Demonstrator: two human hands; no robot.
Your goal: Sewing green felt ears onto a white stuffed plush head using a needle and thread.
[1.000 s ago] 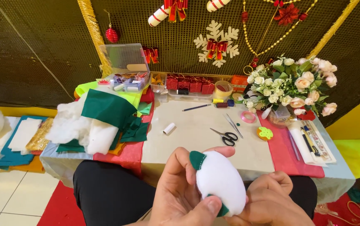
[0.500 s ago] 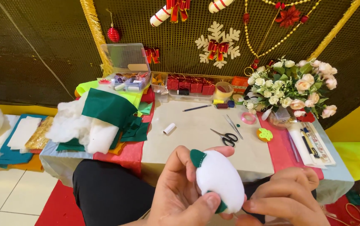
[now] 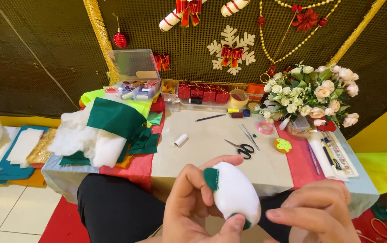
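My left hand [image 3: 193, 204] grips a stuffed white felt piece [image 3: 235, 191] with dark green trim at its top and bottom ends, thumb at its lower end and forefinger curled over the top. My right hand [image 3: 321, 211] hovers just right of it, fingers bent and pointing at its lower edge, apparently not holding it. Both hands are low in the view, above my lap and the front edge of the craft table [image 3: 211, 148].
On the table lie black scissors [image 3: 240, 148], a white thread spool [image 3: 181, 139], a pencil [image 3: 210, 118], green felt [image 3: 117, 119] over white stuffing [image 3: 90, 139], a clear box [image 3: 135, 74], red boxes [image 3: 202, 93] and a bouquet [image 3: 315, 92].
My right hand has drawn slightly down and to the right, away from the white piece. My left hand keeps its grip, nearly still.
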